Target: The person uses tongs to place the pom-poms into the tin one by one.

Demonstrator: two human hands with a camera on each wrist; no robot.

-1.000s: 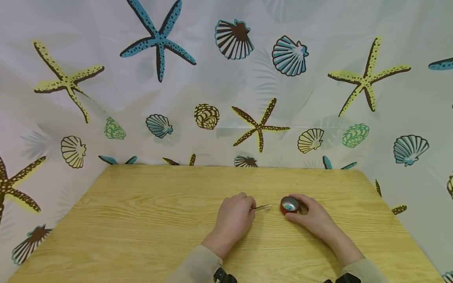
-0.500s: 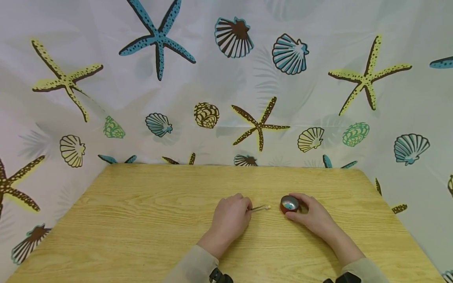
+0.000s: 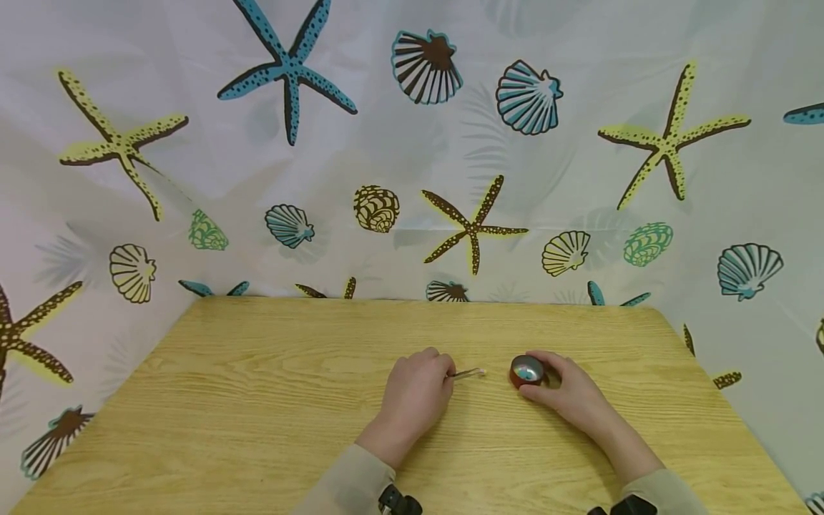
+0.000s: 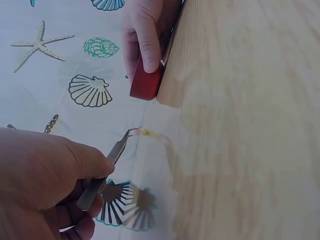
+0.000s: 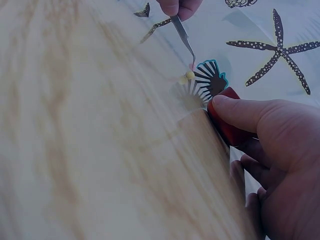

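My left hand (image 3: pixel 417 390) holds a pair of metal tweezers (image 4: pixel 119 150), their bent tips pointing right, toward the tin. At those tips are a tiny pinkish bit and a small yellow bead-like ball (image 4: pixel 145 132). Whether the tips pinch the ball or only touch it, I cannot tell. To the right, my right hand (image 3: pixel 576 392) grips a small round red tin (image 3: pixel 526 370) between thumb and fingers. Its shiny silver inside faces up in the head view. The wrist views show only the tin's red side (image 5: pixel 231 120). A short gap separates the tweezers from the tin.
Both hands work over a wood-grain table (image 3: pixel 257 400) with a glossy surface. A white cloth (image 3: pixel 360 143) printed with starfish and shells hangs along the back and both sides. Dark wrist devices (image 3: pixel 399 501) sit on the sleeves.
My left hand has drawn slightly left with the tweezers, widening the gap to the tin. The right hand and the tin stay in place.
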